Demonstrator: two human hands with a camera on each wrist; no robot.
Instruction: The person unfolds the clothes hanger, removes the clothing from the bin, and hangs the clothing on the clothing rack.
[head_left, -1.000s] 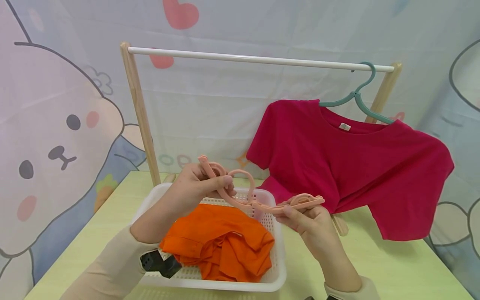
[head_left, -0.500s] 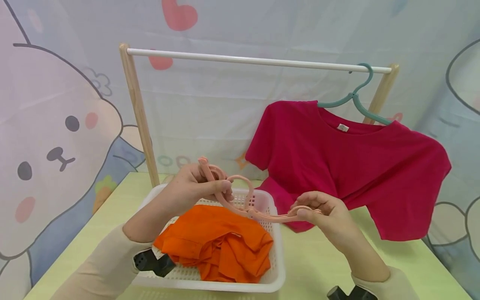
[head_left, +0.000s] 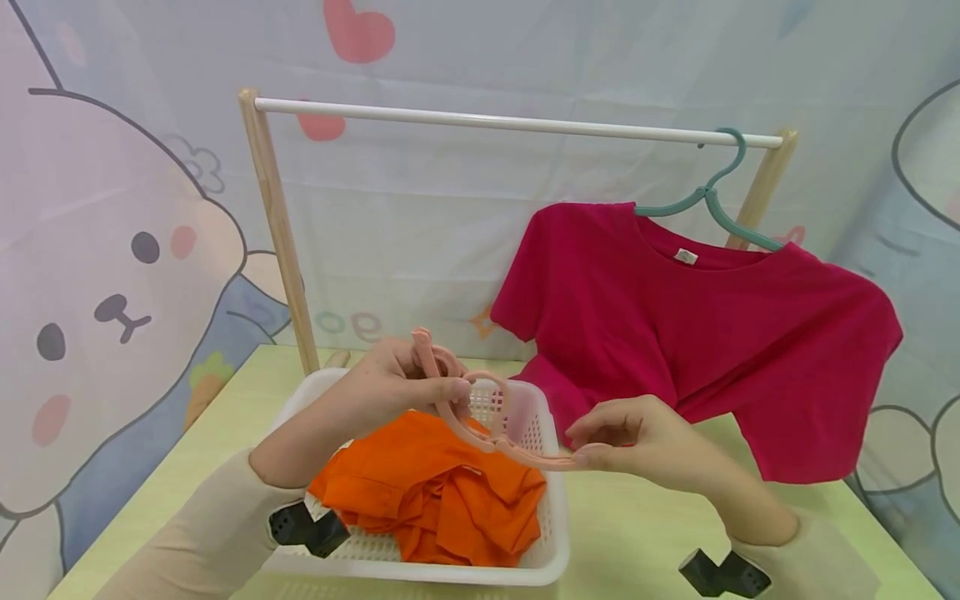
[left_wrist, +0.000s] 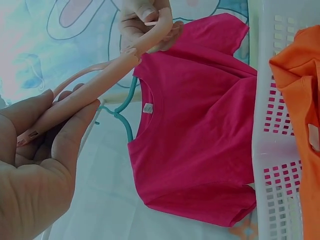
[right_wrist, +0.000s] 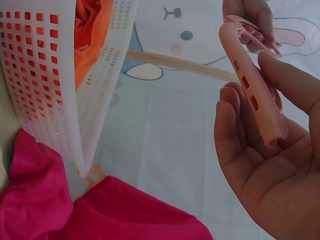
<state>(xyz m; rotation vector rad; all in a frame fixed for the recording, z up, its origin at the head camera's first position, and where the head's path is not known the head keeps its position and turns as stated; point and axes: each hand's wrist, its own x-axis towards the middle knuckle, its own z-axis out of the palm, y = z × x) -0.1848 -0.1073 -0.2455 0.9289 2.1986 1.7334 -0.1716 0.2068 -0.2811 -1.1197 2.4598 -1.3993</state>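
Observation:
A pink plastic clothes hanger (head_left: pixel 517 454) is held between both hands above the basket. My left hand (head_left: pixel 397 375) grips its left arm, thumb in front, and that end tilts upward. At the other end, my right hand (head_left: pixel 652 442) pinches the tip of the hanger's right arm between thumb and fingers. The right wrist view shows small slots along this pink hanger arm (right_wrist: pixel 252 90). Below, a crumpled orange garment (head_left: pixel 442 492) lies in a white perforated basket (head_left: pixel 558 533). The hanger's hook curves up near its middle.
Behind stands a rack with a white rail (head_left: pixel 465 121) and wooden posts (head_left: pixel 279 225). From its right end a magenta T-shirt (head_left: pixel 660 308) hangs on a teal hanger (head_left: pixel 720 204), reaching close to the basket's right side. All stand on a pale yellow-green table (head_left: pixel 630 533).
The pink hanger has dropped a little and its right arm has swung downward. My right hand has moved rightward and changed its hold to the arm's tip. My left hand has shifted slightly down and right.

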